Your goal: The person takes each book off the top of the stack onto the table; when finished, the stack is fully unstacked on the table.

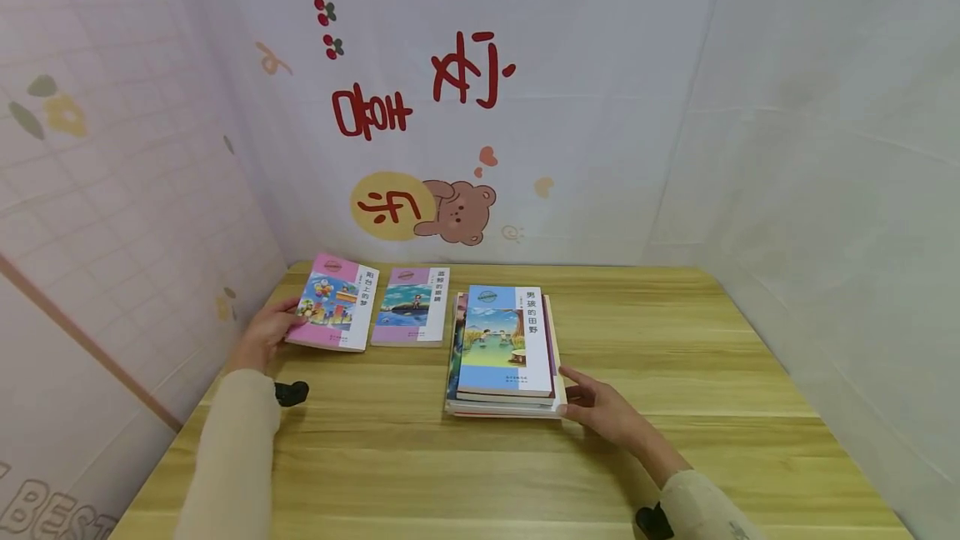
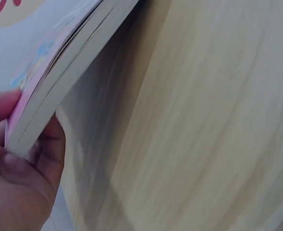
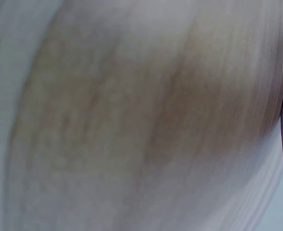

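Note:
A pink-covered paperback book (image 1: 327, 302) is gripped at its left edge by my left hand (image 1: 272, 328). In the left wrist view the left thumb lies on the cover and the fingers are bent beneath the book (image 2: 59, 67), which slants up off the table. A second paperback with a purple cover (image 1: 411, 307) lies flat just right of it. A stack of several books stands mid-table, topped by a blue-and-white paperback (image 1: 501, 340). My right hand (image 1: 607, 415) rests its fingertips at the stack's lower right edge, thumb near the corner.
The wooden table (image 1: 675, 332) reaches back to a white cloth wall (image 1: 600, 148) printed with red characters and a bear. More cloth hangs at the left and right sides. Black straps (image 1: 291, 393) are on both wrists.

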Demonstrator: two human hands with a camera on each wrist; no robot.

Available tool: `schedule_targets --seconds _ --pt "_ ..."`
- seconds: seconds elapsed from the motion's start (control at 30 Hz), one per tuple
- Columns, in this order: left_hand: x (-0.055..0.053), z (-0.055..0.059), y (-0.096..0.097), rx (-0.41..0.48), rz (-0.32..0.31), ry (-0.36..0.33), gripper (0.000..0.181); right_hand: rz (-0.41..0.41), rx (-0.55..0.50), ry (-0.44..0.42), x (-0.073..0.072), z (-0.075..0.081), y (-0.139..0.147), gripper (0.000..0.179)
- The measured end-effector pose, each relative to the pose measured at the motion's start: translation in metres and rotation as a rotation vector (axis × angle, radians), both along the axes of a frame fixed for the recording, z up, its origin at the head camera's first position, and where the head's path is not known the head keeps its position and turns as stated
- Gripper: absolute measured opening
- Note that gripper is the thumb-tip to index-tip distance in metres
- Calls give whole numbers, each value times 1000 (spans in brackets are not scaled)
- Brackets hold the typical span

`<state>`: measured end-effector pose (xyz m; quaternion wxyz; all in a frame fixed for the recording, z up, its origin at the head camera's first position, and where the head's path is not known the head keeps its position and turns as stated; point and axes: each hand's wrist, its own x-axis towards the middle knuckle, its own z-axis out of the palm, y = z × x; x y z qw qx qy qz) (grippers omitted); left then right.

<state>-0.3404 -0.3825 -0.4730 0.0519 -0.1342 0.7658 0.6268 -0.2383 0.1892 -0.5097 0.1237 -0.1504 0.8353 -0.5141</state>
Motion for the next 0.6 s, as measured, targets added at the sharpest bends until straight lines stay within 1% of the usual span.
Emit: schedule_targets --seconds 0.07,0.17,0.3,0.47,0.6 --pt "-3 -2 4 -11 21 8 62 4 -5 2 0 0 1 69" --pt "-8 -6 9 -41 82 5 60 16 -12 5 0 0 0 69" --pt "-14 -14 12 -64 162 17 58 15 -9 7 0 2 0 70" --pt "-17 -22 15 -111 209 62 59 13 -3 9 0 2 0 69" --pt "-18 -24 19 -143 216 87 60 14 -7 3 0 3 0 69"
